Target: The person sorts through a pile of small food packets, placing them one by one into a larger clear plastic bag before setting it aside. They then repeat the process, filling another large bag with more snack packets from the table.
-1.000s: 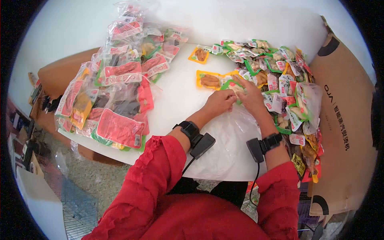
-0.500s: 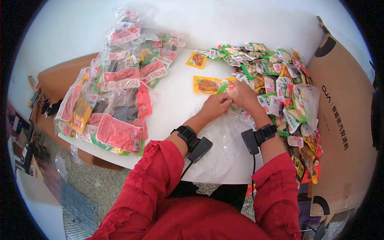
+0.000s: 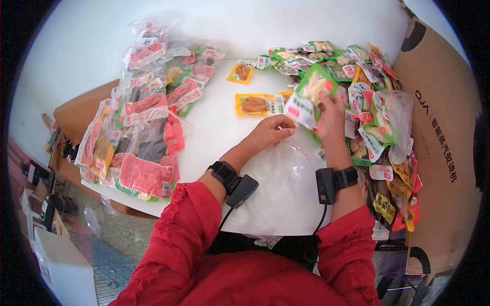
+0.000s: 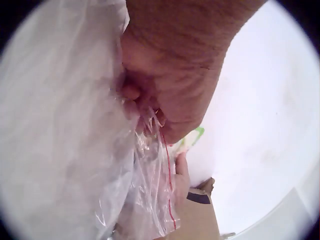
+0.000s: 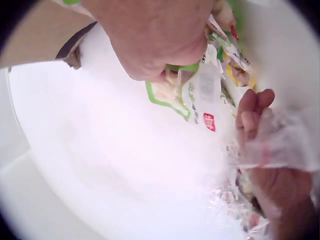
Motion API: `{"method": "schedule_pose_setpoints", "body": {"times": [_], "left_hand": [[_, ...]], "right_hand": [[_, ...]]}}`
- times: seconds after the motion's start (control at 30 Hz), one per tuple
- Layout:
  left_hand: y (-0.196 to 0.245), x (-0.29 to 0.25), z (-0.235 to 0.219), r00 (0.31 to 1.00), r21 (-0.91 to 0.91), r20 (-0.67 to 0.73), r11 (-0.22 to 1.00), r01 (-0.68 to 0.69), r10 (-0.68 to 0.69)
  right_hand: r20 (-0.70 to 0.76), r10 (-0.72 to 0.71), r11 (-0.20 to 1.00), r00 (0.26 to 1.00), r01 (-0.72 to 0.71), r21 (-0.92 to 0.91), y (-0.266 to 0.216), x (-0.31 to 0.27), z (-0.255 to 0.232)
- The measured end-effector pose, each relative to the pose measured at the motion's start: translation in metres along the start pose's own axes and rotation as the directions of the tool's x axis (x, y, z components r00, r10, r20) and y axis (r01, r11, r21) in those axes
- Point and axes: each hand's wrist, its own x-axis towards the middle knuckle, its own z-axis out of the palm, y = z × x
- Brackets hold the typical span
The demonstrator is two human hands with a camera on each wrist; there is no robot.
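In the head view my right hand (image 3: pixel 332 117) pinches a green-edged clear snack packet (image 3: pixel 315 87) by its right side, holding it tilted above the table. Pale food pieces show through its window, and its lower end has a white printed label. My left hand (image 3: pixel 266 133), fingers curled, grips the mouth of a clear zip bag (image 3: pixel 275 183) spread over the table's front. The left wrist view shows the bag's red seal line (image 4: pixel 169 185) hanging below that hand. Just beyond my left hand lie yellow-edged packets (image 3: pixel 255 104) with brown food inside.
A heap of loose snack packets (image 3: pixel 352 97) covers the table's right side, against a tall cardboard box (image 3: pixel 434 127). Filled clear bags with red labels (image 3: pixel 148 109) are piled on the left. One small yellow-edged packet (image 3: pixel 241 73) lies near the back wall.
My right hand has lifted the green-edged packet up and to the right, away from my left hand. My left hand stays at the bag's mouth. The head view has shifted slightly.
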Motion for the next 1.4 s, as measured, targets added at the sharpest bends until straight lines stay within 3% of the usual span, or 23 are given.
{"method": "schedule_pose_setpoints", "body": {"times": [0.03,0.1,0.13,0.17,0.2,0.23,0.3,0.33,0.37,0.4,0.43,0.47,0.53,0.57,0.63,0.77,0.83,1.03,1.17,1.4], "left_hand": [[0.001,0.0,0.002,1.0,0.005,0.004,1.0,0.005,-0.005],[0.005,0.001,0.006,1.0,0.052,0.006,0.999,-0.005,0.005],[0.007,0.0,0.01,1.0,0.059,0.006,0.998,-0.004,0.004],[0.008,-0.002,0.014,0.995,-0.005,-0.102,1.0,-0.001,0.0],[0.009,-0.003,0.015,0.978,-0.068,-0.21,0.998,-0.006,-0.008],[0.011,-0.002,0.013,0.977,-0.057,-0.213,0.998,-0.006,-0.007],[0.008,0.0,0.005,0.92,-0.165,-0.317,0.969,0.184,-0.229],[0.006,0.001,0.001,0.918,-0.163,-0.322,0.969,0.187,-0.232],[0.004,0.002,-0.002,0.895,-0.301,-0.41,0.952,0.05,-0.176],[0.002,0.003,-0.006,0.856,-0.415,-0.5,0.904,-0.1,-0.135],[0.001,0.004,-0.011,0.855,-0.413,-0.501,0.906,-0.098,-0.136],[-0.001,0.004,-0.017,0.861,-0.458,-0.493,0.878,-0.138,-0.121],[0.003,0.002,-0.022,0.865,-0.51,-0.487,0.843,-0.172,-0.118],[0.0,0.002,-0.024,0.865,-0.507,-0.488,0.845,-0.172,-0.117],[-0.005,0.005,-0.028,0.901,-0.47,-0.425,0.871,-0.142,-0.083],[-0.005,0.006,-0.017,0.928,-0.406,-0.372,0.905,-0.129,-0.034],[-0.011,0.007,-0.017,0.96,-0.388,-0.28,0.916,-0.099,-0.015],[-0.016,0.01,-0.016,0.964,-0.499,-0.259,0.862,-0.087,-0.053],[-0.008,0.005,-0.015,0.967,-0.481,-0.251,0.873,-0.086,-0.043],[-0.01,0.008,-0.011,0.967,-0.52,-0.25,0.849,-0.095,-0.045]], "right_hand": [[-0.069,-0.05,0.973,0.996,0.064,0.22,-0.005,-0.001,0.001],[-0.039,-0.035,0.95,0.999,0.046,0.308,0.001,0.0,-0.004],[-0.041,0.052,0.936,0.998,-0.034,0.35,0.008,-0.003,-0.004],[-0.038,0.14,0.913,0.989,-0.114,0.392,0.013,-0.009,0.001],[-0.001,0.142,0.921,0.99,-0.132,0.366,0.013,-0.018,0.01],[0.004,0.141,0.917,0.99,-0.132,0.375,0.012,-0.024,0.018],[0.163,0.184,0.934,0.969,-0.224,0.277,0.013,-0.034,0.027],[0.154,0.222,0.958,0.963,-0.245,0.152,0.018,-0.035,0.027],[0.156,0.225,0.956,0.962,-0.249,0.155,0.017,-0.036,0.028],[0.255,0.172,0.976,0.952,-0.2,0.087,0.013,-0.037,0.029],[0.353,0.124,0.99,0.927,-0.141,0.024,0.011,-0.036,0.029],[0.353,0.124,0.989,0.927,-0.142,0.026,0.013,-0.032,0.024],[0.321,0.307,0.868,0.896,-0.402,0.291,0.015,-0.018,0.008],[0.323,0.306,0.867,0.896,-0.402,0.293,0.009,-0.017,0.004],[0.423,0.476,0.832,0.771,-0.55,0.067,-0.001,-0.014,-0.003],[0.407,0.444,0.881,0.798,-0.471,-0.039,-0.012,-0.032,0.012],[0.513,0.448,0.89,0.732,-0.315,-0.328,-0.003,-0.027,0.007],[0.514,0.335,0.933,0.79,-0.2,-0.3,-0.006,-0.03,0.012],[0.484,0.333,0.938,0.809,-0.234,-0.254,-0.001,-0.03,0.011],[0.32,0.248,0.925,0.914,-0.125,-0.358,0.0,-0.034,0.016]]}}
